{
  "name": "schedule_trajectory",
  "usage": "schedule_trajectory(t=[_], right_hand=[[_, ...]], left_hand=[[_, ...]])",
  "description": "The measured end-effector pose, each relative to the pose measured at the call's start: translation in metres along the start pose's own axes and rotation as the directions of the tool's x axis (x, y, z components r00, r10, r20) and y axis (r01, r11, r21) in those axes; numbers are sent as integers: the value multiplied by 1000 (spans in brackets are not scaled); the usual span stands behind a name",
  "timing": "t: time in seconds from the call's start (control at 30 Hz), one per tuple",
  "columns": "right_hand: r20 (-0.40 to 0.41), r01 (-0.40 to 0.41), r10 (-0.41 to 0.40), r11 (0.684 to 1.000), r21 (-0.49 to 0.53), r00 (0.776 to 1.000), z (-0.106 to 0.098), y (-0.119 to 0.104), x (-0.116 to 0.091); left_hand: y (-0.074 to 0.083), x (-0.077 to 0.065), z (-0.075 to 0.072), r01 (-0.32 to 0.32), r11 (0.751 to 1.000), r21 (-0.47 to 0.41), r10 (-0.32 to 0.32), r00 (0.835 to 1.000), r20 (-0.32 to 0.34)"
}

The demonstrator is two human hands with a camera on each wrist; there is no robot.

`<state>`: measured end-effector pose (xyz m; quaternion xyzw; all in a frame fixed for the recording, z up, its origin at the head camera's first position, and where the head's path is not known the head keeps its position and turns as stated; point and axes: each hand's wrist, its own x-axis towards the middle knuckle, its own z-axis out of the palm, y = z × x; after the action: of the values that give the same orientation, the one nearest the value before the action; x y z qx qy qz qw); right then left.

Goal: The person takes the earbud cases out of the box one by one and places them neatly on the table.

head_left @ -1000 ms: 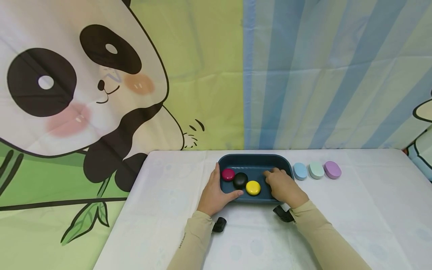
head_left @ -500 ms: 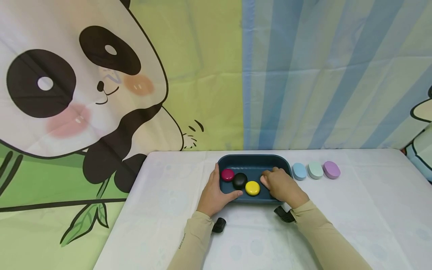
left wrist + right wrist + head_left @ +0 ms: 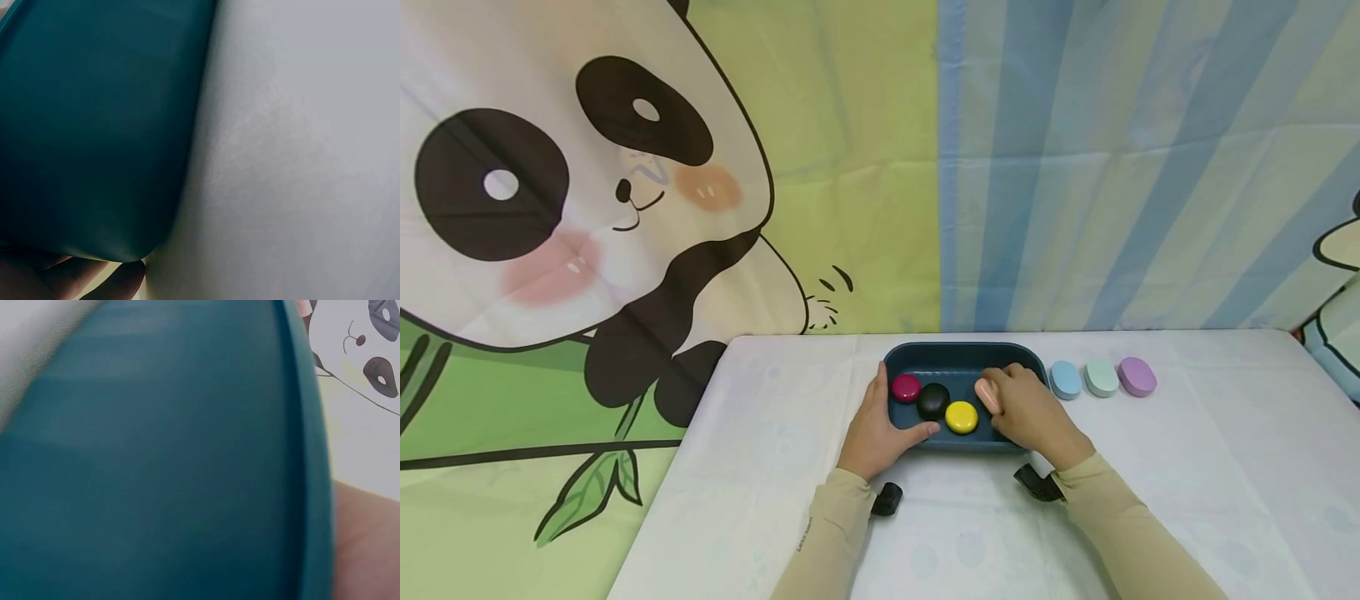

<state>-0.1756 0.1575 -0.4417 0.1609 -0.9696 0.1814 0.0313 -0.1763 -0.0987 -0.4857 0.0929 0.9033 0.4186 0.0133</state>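
Left hand (image 3: 877, 430), fingers extended, is bracing dark-blue tray (image 3: 961, 357); right hand (image 3: 1032, 411) is pinching peach-coloured rounded piece (image 3: 987, 396). Stage: presumably picking up; next move likely needing steady lift.

- Left sleeve (image 3: 823, 533), bottom centre of the head view: a short line of small dark lettering (image 3: 805, 535), too small to read.
- Panda print (image 3: 602, 192), upper left: a faint blue squiggle (image 3: 651, 170), no legible letter.
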Motion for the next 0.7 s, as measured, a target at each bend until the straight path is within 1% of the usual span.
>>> schedule_trajectory(t=[0.3, 0.47, 0.7], right_hand=[[-121, 17, -13, 999, 36, 993, -6, -3, -11], [-153, 25, -18, 999, 42, 988, -10, -2, -14], [-182, 28, -11, 996, 89, 983, -16, 0, -20]], left_hand=[[0, 0, 0, 5, 1000, -15, -5, 1000, 1], [-1, 0, 0, 3, 1000, -14, -3, 1000, 2], [1, 0, 0, 7, 1000, -16, -7, 1000, -1]])
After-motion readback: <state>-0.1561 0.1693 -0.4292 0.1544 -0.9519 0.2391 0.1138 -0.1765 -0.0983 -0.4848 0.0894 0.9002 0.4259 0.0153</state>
